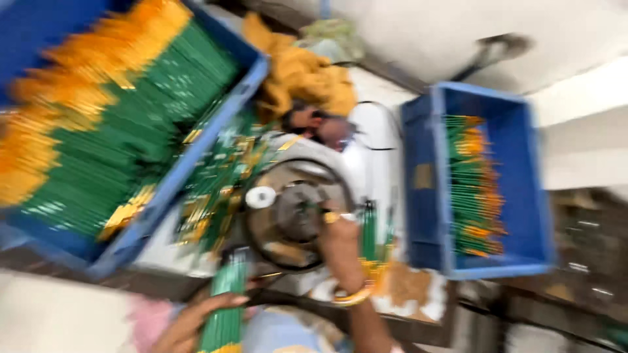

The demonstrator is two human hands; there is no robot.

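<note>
The picture is blurred by motion. My left hand (193,320) at the bottom holds a bundle of thin green sticks with yellow ends (224,307). My right hand (340,242), with a yellow bangle on the wrist, reaches onto a round grey machine disc (294,216) and touches a few green sticks (369,232) standing beside it. Loose green and yellow sticks (216,189) lie scattered left of the disc.
A big blue crate (216,124) full of green sticks with orange ends fills the upper left. A smaller blue crate (517,196) with a row of the same sticks stands at right. A yellow cloth (301,72) lies behind the machine.
</note>
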